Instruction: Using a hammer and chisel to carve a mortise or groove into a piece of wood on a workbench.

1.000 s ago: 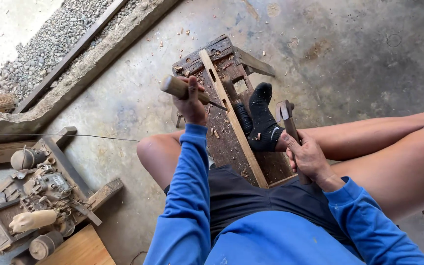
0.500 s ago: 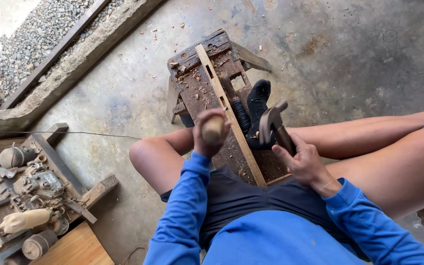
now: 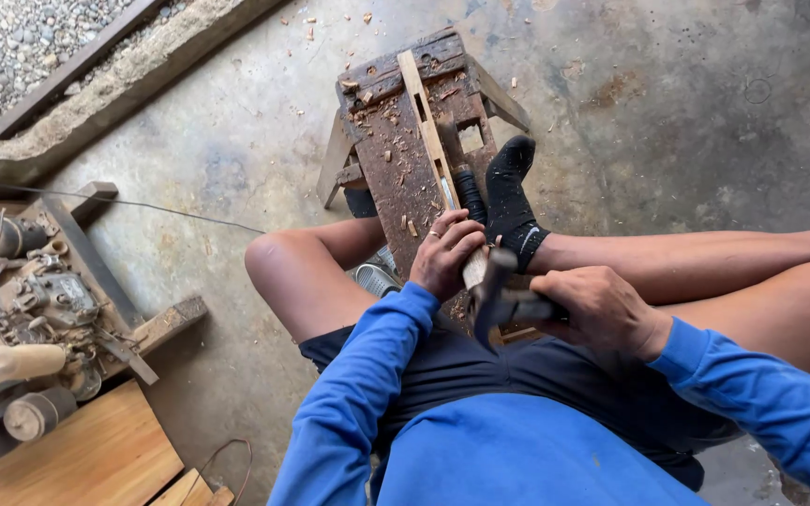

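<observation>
Currently, grip: a chisel handle is clasped by the left hand; a hammer is gripped by the right hand.
Workpiece: a pale wooden strip is pinned by a socked foot on the worn bench.
Progress: one slot is seen cut; chips are scattered.
Labels: none are seen.

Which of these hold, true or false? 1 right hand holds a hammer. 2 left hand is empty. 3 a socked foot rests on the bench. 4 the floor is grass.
1. True: the right hand grips a hammer.
2. False: the left hand holds a chisel against the wood strip.
3. True: the socked foot rests on the wooden bench.
4. False: it is a concrete floor.
</observation>
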